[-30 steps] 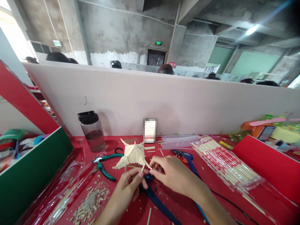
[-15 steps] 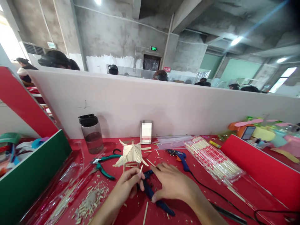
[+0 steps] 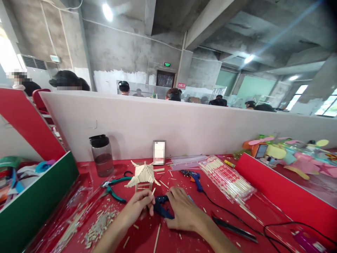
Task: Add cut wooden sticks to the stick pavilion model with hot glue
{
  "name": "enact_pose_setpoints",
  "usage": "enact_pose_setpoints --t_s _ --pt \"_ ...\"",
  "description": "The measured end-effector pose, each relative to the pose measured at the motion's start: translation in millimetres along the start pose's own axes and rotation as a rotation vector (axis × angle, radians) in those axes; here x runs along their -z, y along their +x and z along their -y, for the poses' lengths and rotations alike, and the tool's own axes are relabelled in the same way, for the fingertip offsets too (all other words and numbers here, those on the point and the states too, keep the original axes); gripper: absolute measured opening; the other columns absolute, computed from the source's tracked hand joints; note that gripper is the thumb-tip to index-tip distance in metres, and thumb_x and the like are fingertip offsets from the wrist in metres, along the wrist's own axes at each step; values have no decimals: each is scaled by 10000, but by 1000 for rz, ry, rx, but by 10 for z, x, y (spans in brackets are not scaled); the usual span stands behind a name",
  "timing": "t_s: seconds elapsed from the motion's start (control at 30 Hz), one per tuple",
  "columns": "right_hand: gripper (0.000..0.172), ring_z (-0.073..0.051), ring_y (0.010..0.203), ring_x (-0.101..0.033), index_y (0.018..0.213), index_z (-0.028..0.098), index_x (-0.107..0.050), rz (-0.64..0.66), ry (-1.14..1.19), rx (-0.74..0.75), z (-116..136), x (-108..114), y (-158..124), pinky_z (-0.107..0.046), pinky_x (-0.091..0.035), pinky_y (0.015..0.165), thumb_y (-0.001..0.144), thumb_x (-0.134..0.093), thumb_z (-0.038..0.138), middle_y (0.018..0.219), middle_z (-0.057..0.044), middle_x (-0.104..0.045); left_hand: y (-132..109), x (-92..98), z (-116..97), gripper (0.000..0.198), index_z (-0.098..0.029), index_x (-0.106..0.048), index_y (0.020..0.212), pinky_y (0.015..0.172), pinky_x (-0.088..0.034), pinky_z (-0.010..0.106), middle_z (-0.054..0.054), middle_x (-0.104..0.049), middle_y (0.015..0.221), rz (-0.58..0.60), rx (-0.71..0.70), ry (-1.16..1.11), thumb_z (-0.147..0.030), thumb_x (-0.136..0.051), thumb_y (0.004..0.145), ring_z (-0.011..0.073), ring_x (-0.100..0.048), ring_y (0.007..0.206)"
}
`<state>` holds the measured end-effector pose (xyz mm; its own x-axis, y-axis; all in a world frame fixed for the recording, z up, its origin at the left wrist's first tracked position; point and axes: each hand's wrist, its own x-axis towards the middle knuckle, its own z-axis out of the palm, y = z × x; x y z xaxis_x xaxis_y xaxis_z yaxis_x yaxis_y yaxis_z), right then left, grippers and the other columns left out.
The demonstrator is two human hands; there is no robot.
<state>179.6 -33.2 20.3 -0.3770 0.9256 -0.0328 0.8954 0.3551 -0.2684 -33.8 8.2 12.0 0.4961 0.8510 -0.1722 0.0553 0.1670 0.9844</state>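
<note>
My left hand (image 3: 139, 203) pinches a short pale wooden stick (image 3: 153, 191) between thumb and fingertips, just in front of a small stick-built pavilion model (image 3: 144, 174) with a pointed roof. Under and beside my right hand (image 3: 183, 209) lies a dark blue plier-like tool (image 3: 163, 211). The right hand's fingers curl over it and the thumb presses on its handle; part of the tool is hidden by both hands. Green-handled pliers (image 3: 116, 196) lie open to the left of the model.
A blue glue gun (image 3: 193, 178) with a black cord lies right of centre. Nearby are bagged sticks (image 3: 228, 179) and a black-handled blade-like tool (image 3: 234, 228). Cut stick bits (image 3: 98, 228) are heaped at left. A water bottle (image 3: 102, 156) and a phone (image 3: 159, 153) stand at the back.
My right hand has closed in on the blue tool, whose lower handle is now covered. My left hand still pinches the stick. The whole view has shifted slightly.
</note>
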Motion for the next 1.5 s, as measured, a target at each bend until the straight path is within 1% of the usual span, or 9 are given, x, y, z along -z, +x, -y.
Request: enact_pose_setpoints --t_s 0.13,0.2,0.27,0.4,0.53,0.67,0.87,1.1,1.5 --pt "585 -371 1296 -472 1264 117 -577 -1 56 -77 -3 42 -117 -468 -345 1107 760 -659 404 1326 -195 -575 -63 50 -74 392 -194 -552 710 394 -215 206 -39 -574 465 31 1 56 -579 -619 745 72 -346 374" --pt "501 -344 1215 -548 1231 140 -595 1 134 -144 15 98 -223 -456 -393 1064 800 -624 396 1247 -174 -633 -88 65 -110 403 -194 -550 709 409 -224 208 -40 -568 468 48 -2 79 -589 -612 759 75 -348 387" --pt "541 -318 1191 -585 1317 161 -555 15 261 -194 47 152 -338 -438 -423 1041 839 -600 411 1291 -162 -633 -112 60 -146 408 -194 -550 718 417 -226 212 -39 -575 485 44 4 78 -594 -606 777 77 -346 397" --pt "636 -317 1357 -486 1470 198 -463 88 517 -249 104 166 -522 -453 -359 1127 890 -574 434 1463 -141 -544 -177 6 -245 405 -188 -574 734 442 -229 219 -21 -603 530 20 -1 27 -583 -606 816 84 -369 427" --pt "603 -301 1389 -466 1489 280 -467 112 732 -278 95 93 -627 -474 -358 1146 925 -538 482 1496 -81 -527 -253 -28 -356 388 -176 -592 748 468 -243 221 8 -661 606 -34 -21 -10 -550 -600 853 80 -379 447" --pt "595 -258 1463 -371 1513 290 -453 102 856 -282 85 6 -682 -440 -287 1205 975 -427 544 1568 -30 -438 -259 -23 -355 340 -176 -585 746 455 -243 224 22 -686 616 -3 5 8 -495 -605 862 81 -385 432" --pt "546 -256 1422 -438 1492 301 -489 -97 879 -206 257 -144 -651 -413 -358 1172 985 -432 496 1510 -35 -519 -215 -92 -229 375 -174 -605 822 442 -284 210 7 -671 621 33 12 90 -540 -559 893 85 -408 435" --pt "599 -285 1372 -492 1443 242 -546 -110 907 -340 258 -163 -650 -394 -386 1138 947 -475 570 1463 -75 -567 -203 -105 -228 399 -183 -600 888 431 -272 212 -20 -628 582 -2 11 96 -579 -550 878 91 -403 414" --pt "603 -283 1090 -654 1358 228 -636 -182 848 -300 231 -87 -631 -369 -518 958 914 -513 618 1214 -105 -709 -198 -100 -190 360 -188 -597 880 455 -288 215 -44 -564 558 -21 18 130 -544 -543 875 98 -387 446"
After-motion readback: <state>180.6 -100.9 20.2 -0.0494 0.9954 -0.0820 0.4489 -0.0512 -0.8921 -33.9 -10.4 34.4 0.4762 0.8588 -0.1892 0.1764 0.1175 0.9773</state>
